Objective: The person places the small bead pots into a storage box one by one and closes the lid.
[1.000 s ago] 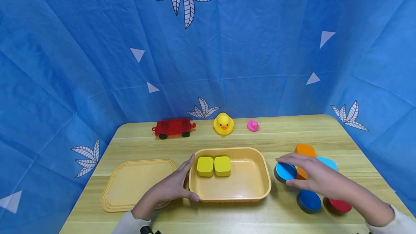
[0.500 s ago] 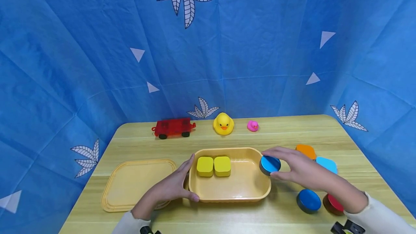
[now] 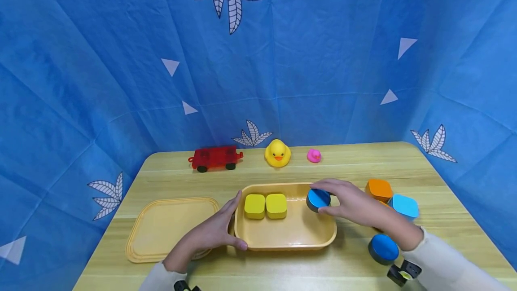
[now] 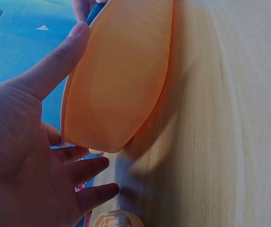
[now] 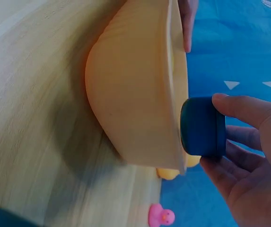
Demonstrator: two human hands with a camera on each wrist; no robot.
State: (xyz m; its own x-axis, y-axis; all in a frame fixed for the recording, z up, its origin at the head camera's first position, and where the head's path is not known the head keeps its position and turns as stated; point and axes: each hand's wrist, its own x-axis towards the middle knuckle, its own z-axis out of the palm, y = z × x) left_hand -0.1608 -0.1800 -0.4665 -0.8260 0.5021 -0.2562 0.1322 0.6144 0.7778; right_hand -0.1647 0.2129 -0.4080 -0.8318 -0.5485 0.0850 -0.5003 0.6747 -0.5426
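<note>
A peach plastic container (image 3: 278,235) stands mid-table with two yellow rounded-square blocks (image 3: 265,206) side by side in its left part. My left hand (image 3: 220,228) spans its left end, thumb against the near rim and the other fingers spread, fairly straight, as the left wrist view shows. With fingers and thumb my right hand (image 3: 343,201) pinches a round blue block (image 5: 202,126). In the head view that block overlaps the container's right interior, near the far rim; in the right wrist view it is level with the rim.
A matching peach lid (image 3: 169,228) lies at left. Right of the container are a darker blue round block (image 3: 383,249), a light blue block (image 3: 405,206) and an orange block (image 3: 378,189). Along the back stand a red toy wagon (image 3: 215,158), a yellow duck (image 3: 278,153) and a pink duck (image 3: 314,156).
My right hand has carried the round blue block leftward from the group at right, across the container's right rim to over its inside. The left hand has stayed at the container's left end.
</note>
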